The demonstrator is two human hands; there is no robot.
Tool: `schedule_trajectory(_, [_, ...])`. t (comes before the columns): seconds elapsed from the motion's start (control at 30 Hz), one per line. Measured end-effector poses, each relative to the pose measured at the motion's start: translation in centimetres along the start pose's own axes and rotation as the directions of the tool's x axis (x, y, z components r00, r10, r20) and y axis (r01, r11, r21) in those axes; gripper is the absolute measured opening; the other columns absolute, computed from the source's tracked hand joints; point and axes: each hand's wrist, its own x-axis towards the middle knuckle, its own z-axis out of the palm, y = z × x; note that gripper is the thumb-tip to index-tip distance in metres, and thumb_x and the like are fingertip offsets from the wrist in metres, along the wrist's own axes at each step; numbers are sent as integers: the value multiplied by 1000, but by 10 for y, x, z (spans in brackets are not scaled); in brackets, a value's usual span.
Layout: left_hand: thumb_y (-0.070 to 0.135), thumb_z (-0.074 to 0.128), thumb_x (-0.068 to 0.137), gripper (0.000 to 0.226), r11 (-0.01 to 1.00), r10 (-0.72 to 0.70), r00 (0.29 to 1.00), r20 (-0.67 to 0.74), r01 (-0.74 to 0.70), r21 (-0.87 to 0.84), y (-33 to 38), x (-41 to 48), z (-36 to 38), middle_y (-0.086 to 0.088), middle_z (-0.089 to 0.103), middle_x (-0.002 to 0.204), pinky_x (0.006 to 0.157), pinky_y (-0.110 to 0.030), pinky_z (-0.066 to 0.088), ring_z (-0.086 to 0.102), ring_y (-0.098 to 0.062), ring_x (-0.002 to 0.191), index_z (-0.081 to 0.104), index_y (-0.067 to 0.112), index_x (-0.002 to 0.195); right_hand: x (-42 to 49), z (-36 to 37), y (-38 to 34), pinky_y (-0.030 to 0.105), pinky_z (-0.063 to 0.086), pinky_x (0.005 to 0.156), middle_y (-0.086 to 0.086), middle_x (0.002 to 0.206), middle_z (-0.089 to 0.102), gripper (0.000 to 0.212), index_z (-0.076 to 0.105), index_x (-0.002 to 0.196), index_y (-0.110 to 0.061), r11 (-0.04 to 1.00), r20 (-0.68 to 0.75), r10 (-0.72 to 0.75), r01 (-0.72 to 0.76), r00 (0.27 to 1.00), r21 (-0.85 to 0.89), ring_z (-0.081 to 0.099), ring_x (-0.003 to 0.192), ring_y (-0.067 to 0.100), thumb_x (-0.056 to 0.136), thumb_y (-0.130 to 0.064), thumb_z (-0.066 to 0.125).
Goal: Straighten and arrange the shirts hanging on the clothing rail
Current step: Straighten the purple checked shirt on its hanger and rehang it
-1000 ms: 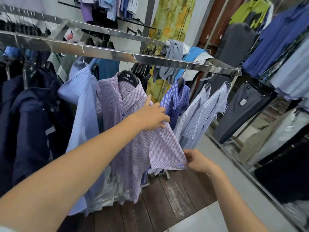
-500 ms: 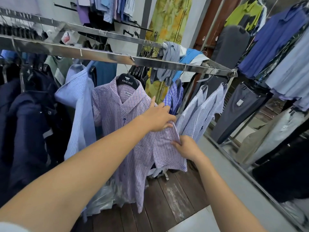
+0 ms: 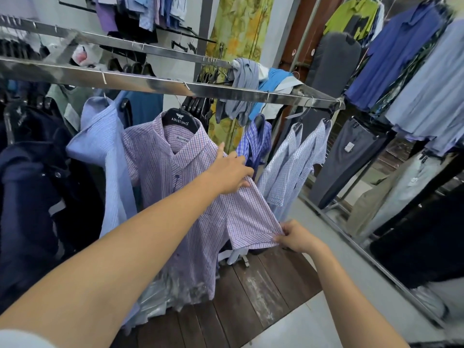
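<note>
A pink-and-purple checked shirt hangs on a black hanger from the steel clothing rail. My left hand grips the shirt at its shoulder, where the short sleeve begins. My right hand pinches the hem of that sleeve and holds it stretched out flat, down and to the right. A light blue shirt hangs to its left, a blue checked shirt behind it, and two pale checked shirts further right.
Dark navy garments fill the left end of the rail. Loose grey and blue clothes lie draped over the rail's far end. Grey trousers and another rack of shirts stand to the right. Below is a dark wooden platform.
My right hand has slid from the upper part of the sleeve down to its hem, pulling the sleeve out straight. My left hand stays at the shoulder.
</note>
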Motion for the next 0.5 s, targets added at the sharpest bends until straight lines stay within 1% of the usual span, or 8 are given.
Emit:
schedule_trajectory(0.1, [52,54,96,38,1000,-8,1000,-18,7,-30,2,2,-1,-2,57,121,117,-69,3,47,-26,124,60,28,125,-1,-4,2,22,46,64,-19,57,60,28,65,70,-26,1000,18,4,-5,1000,15,52,52,-8,91,-8,72])
schedule_trajectory(0.17, [54,57,93,41,998,-8,999,-47,5,-66,3,4,-1,1,59,118,118,-67,4,50,-24,121,61,26,122,-4,-9,-4,26,53,74,-17,73,69,19,70,79,-28,1000,28,-9,8,1000,21,62,65,-6,87,-11,76])
schedule_trajectory(0.2, [55,59,91,42,996,-9,998,-61,3,-94,3,6,-1,3,61,116,119,-66,5,51,-23,119,62,25,120,-5,-11,-10,28,56,81,-16,83,74,15,73,88,-27,999,31,-26,25,999,39,67,74,-3,86,-14,78])
schedule_trajectory(0.27, [56,64,86,44,987,-17,996,-87,3,-160,2,10,-3,5,65,112,120,-62,6,53,-22,117,62,24,115,-6,-19,-29,28,56,93,-15,105,75,26,73,111,-26,991,-7,-84,84,996,102,70,94,0,86,-21,79])
schedule_trajectory(0.33, [57,68,81,46,974,-29,994,-108,3,-227,3,16,-5,5,68,109,122,-57,5,55,-22,116,62,23,112,-7,-30,-53,30,54,98,-12,120,71,46,65,130,-23,983,-127,-116,132,985,129,67,106,4,87,-32,78])
schedule_trajectory(0.4, [54,72,79,46,955,-33,991,-127,-6,-296,5,21,-5,4,69,106,123,-53,3,55,-22,115,63,22,111,-6,-43,-74,28,53,96,-11,122,68,52,61,134,-22,976,-265,-158,191,951,107,65,109,5,87,-38,76])
schedule_trajectory(0.47, [49,75,79,44,938,-29,986,-162,-29,-344,10,28,-5,2,69,100,123,-50,2,54,-22,112,61,21,110,-3,-51,-92,25,51,88,-16,111,68,48,59,131,-29,968,-352,-204,242,913,67,64,101,3,87,-41,75])
schedule_trajectory(0.5, [46,76,80,43,932,-21,984,-175,-44,-361,12,32,-5,1,68,97,123,-50,2,54,-23,110,61,20,110,0,-53,-98,25,50,80,-16,101,69,45,60,127,-31,967,-389,-215,250,896,41,64,93,3,87,-42,75])
